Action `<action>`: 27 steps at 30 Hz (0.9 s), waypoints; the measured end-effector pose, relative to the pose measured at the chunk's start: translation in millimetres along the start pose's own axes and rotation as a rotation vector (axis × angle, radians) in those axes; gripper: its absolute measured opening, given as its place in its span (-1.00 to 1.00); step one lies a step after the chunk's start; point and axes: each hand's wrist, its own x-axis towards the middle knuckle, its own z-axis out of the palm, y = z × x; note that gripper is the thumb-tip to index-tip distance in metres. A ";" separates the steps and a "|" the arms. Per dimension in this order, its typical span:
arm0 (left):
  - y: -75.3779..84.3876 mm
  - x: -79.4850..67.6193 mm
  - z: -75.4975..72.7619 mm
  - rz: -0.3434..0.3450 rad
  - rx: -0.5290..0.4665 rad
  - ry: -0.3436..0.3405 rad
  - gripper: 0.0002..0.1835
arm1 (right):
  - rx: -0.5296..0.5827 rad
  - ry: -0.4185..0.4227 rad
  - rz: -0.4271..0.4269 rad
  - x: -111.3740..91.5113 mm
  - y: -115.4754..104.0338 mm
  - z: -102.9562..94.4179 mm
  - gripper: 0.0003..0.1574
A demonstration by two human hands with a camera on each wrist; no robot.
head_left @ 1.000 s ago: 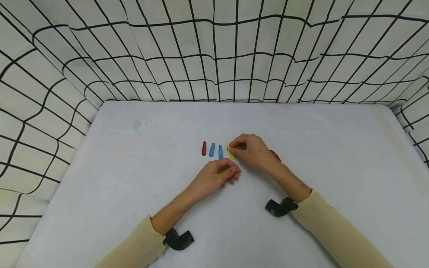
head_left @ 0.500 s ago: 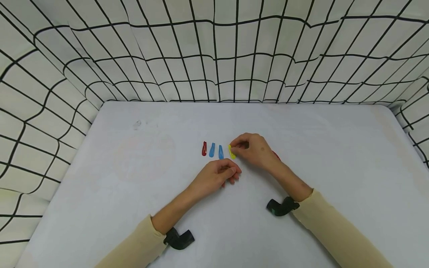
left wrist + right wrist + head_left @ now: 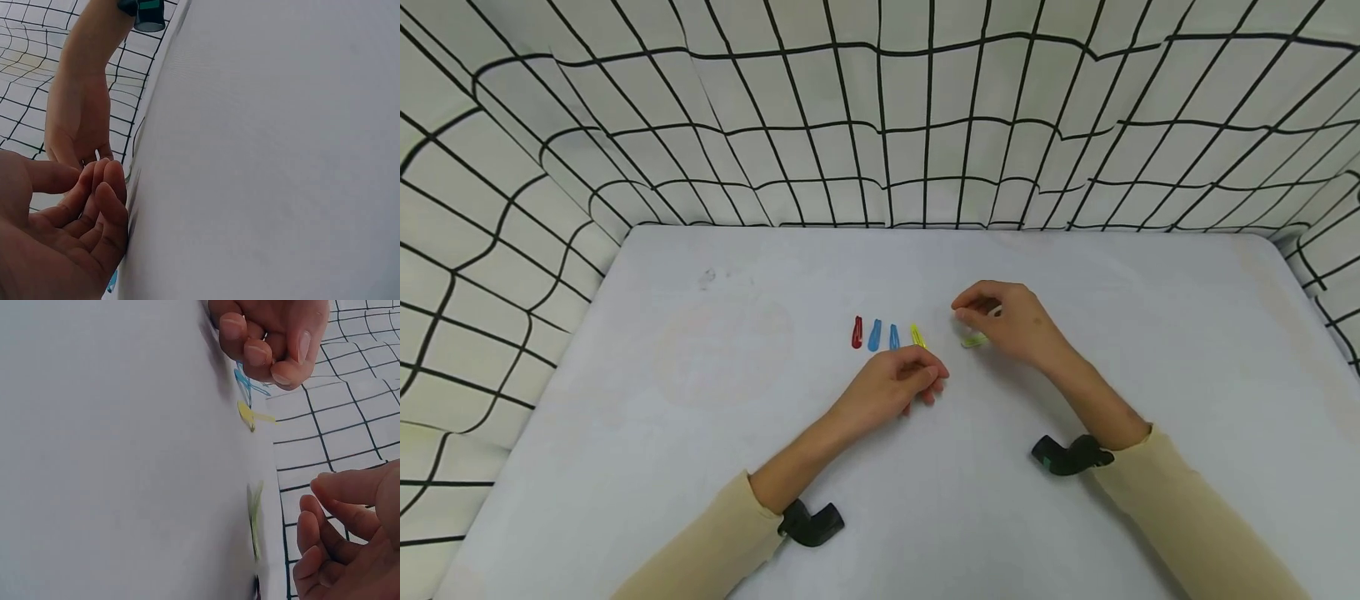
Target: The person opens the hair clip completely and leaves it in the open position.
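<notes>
In the head view a row of snap hair clips lies on the white table: a red clip [image 3: 857, 332], a blue clip [image 3: 875, 335], another blue clip [image 3: 893, 337] and a yellow clip [image 3: 918, 335]. My left hand [image 3: 887, 383] hovers just in front of the row with loosely bent fingers and nothing in them. Right of the yellow clip, my right hand [image 3: 1015, 323] hangs with relaxed fingers, holding nothing. Partly under it rests a green clip [image 3: 974, 340], which the right wrist view shows apart from the fingers. A dark clip [image 3: 257, 587] is cut off at that view's bottom edge.
The white table [image 3: 700, 467] extends around both hands. A white backdrop with a black grid [image 3: 880, 125] rises along its back and sides. Black curved devices [image 3: 1071, 455] sit at both wrists.
My right hand has let go of the yellow clip and moved right and back. The yellow clip stays in the row. The green clip has come into sight; the red one on the right is now hidden.
</notes>
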 end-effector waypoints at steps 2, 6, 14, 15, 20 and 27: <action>0.1 2.5 2.0 0.002 -0.001 0.003 -0.80 | -0.005 -0.001 -0.004 -2.1 2.3 -3.9 -0.79; 2.7 6.6 6.2 -0.004 -0.001 0.011 -0.81 | -0.029 -0.003 -0.019 -6.3 7.1 -8.7 -0.80; 7.8 13.9 12.8 -0.056 0.014 0.052 -0.75 | -0.070 -0.027 -0.065 -15.7 14.2 -15.7 -0.81; 8.2 14.7 13.7 -0.060 0.019 0.053 -0.74 | -0.074 -0.029 -0.064 -17.0 14.9 -16.2 -0.81; 11.3 18.5 16.8 -0.065 0.060 0.055 -0.70 | -0.085 -0.046 -0.057 -21.3 17.9 -17.5 -0.79; 14.9 21.7 17.5 -0.082 0.075 0.049 -0.66 | -0.123 -0.028 -0.082 -22.0 24.8 -14.7 -0.75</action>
